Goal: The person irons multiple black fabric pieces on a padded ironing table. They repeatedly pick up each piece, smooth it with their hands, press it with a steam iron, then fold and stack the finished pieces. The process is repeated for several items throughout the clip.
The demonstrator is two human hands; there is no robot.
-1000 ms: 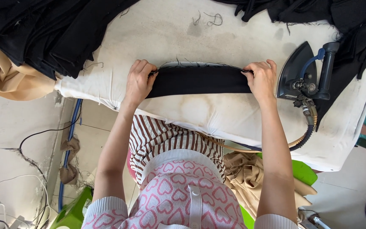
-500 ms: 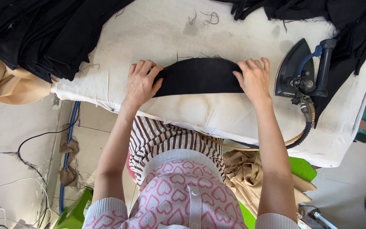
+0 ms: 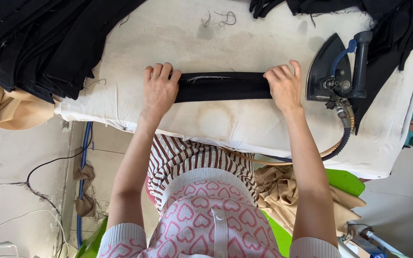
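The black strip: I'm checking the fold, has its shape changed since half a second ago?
Yes. The black strip, humped then, now lies flat and narrow, level with the iron.
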